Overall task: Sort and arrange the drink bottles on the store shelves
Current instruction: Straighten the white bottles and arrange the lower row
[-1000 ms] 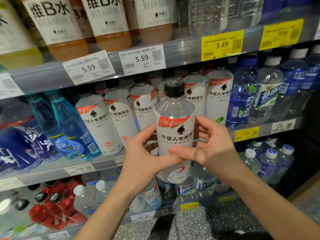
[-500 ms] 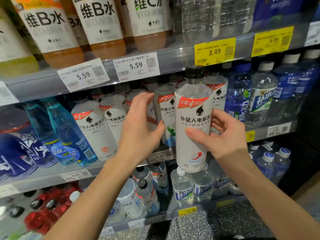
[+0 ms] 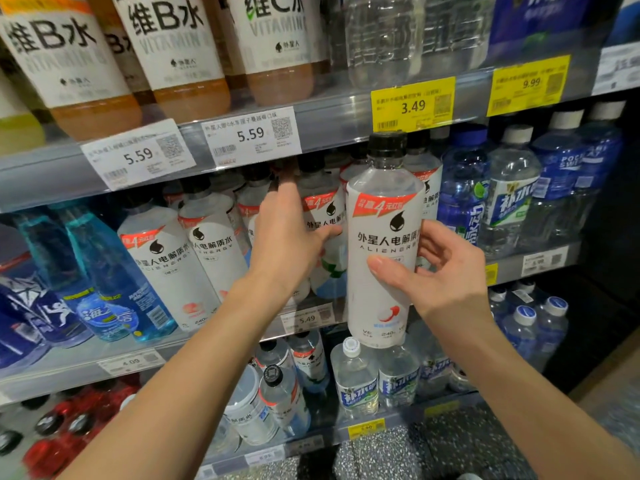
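White-labelled bottle [image 3: 382,251] at frame centre is gripped by the right hand [image 3: 446,271], label outward; the left hand [image 3: 287,237] clasps a shelf bottle [image 3: 323,237], probably making room.

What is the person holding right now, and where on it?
The right hand grips a white-labelled bottle around the middle of its label. The left hand reaches among shelf bottles; whether it grips one cannot be told.

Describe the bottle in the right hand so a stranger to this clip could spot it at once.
Find the middle shelf, under the yellow 3.49 tag. In front of its white-labelled row, the right hand holds the bottle in the air. Unlike its lookalikes, it stands clear of the shelf, black cap at tag level.
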Motion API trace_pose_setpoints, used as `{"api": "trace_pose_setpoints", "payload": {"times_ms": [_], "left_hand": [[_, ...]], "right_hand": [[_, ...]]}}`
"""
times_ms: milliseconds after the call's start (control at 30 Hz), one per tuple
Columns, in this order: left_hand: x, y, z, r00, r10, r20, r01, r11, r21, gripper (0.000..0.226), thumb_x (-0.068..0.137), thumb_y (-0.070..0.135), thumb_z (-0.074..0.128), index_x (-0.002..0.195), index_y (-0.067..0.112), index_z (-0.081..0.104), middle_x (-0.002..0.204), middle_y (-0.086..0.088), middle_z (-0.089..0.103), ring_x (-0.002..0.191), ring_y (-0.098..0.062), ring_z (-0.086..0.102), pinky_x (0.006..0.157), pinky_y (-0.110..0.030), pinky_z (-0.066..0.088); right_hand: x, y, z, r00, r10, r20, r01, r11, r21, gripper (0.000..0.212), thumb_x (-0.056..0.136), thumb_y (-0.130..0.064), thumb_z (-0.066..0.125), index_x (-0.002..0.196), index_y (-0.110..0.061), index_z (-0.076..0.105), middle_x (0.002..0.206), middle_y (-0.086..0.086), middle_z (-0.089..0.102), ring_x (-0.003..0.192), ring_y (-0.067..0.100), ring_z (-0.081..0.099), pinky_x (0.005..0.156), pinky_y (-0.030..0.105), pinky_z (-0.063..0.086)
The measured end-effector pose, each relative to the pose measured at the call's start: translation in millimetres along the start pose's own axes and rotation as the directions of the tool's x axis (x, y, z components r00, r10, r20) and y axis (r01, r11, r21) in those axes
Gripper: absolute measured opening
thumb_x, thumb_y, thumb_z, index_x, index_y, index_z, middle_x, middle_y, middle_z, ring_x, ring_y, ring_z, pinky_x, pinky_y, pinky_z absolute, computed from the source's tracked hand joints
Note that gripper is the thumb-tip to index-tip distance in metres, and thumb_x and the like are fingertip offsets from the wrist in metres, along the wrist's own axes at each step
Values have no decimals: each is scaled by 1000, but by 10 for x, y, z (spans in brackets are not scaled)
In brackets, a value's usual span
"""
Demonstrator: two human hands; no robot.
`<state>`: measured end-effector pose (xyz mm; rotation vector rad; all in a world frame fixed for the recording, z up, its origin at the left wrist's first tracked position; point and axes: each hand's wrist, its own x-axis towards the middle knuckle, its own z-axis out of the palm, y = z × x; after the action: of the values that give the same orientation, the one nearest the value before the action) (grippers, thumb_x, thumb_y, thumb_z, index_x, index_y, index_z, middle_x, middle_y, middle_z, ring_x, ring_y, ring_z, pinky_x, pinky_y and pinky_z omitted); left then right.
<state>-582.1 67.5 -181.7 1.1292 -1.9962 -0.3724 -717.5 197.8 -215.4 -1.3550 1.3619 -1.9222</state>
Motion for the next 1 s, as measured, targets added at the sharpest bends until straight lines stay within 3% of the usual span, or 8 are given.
{"api": "trace_pose_setpoints", "payload": {"times_ms": [100,300,467,533,633,733,867,1000], "left_hand": [[-14,19,-21,1000,-8,-8,8,999,32,50,71,28,87,76,26,38,85,-2,46,86,-29,62,63,-50,58],[-130,18,-111,997,75,12,-74,996,-53,67,62,32,90,111,27,45,102,-2,61,77,-28,68,62,-49,57],[-313,115,-216,992,123,14,-117,974,-195,74,61,15,93,119,22,48,101,13,67,80,1,67,55,-34,58],[-339,81,-232,993,115,-32,-119,971,-208,75,54,20,96,116,24,55,102,23,64,95,10,60,67,-35,59],[-389,9,-244,993,80,-85,-98,968,-233,72,49,26,98,111,24,62,103,19,67,99,5,61,87,-31,54],[-461,27,-312,986,64,-151,-101,963,-248,72,50,30,99,113,23,64,105,15,68,99,-2,63,86,-25,52],[-547,84,-494,971,42,-236,-115,947,-302,70,53,37,97,112,18,64,102,8,70,92,-13,67,78,-36,57],[-728,-4,-660,973,48,-225,-97,972,-214,82,51,51,95,121,19,64,112,9,68,103,-7,63,90,-34,54]], "right_hand": [[2,-5,-2,1000,-2,1,2,1000,6,38,69,-2,84,91,-27,66,83,-28,73,84,-9,68,68,8,51],[13,14,14,1000,-4,-28,4,1000,7,37,71,-3,85,92,-26,66,82,-29,72,83,-11,67,68,6,50],[39,23,22,998,-8,-67,9,1000,2,35,73,-3,82,93,-27,65,83,-31,71,84,-11,66,70,4,48],[48,31,18,997,-15,-76,15,1000,0,34,75,-1,80,91,-27,64,81,-32,71,83,-12,66,69,4,47],[68,38,5,997,-17,-82,18,1000,8,32,77,0,78,89,-26,64,80,-33,71,81,-13,65,69,4,47],[89,41,-2,996,-21,-85,22,1000,4,32,76,-1,79,91,-26,65,83,-30,72,83,-11,66,70,5,47],[100,62,7,995,-22,-98,23,1000,12,32,76,-6,83,96,-25,66,90,-24,74,88,-4,68,73,9,50],[105,60,51,993,-12,-121,14,1000,15,36,71,-16,86,98,-28,65,93,-18,75,92,1,70,76,13,53]]}}
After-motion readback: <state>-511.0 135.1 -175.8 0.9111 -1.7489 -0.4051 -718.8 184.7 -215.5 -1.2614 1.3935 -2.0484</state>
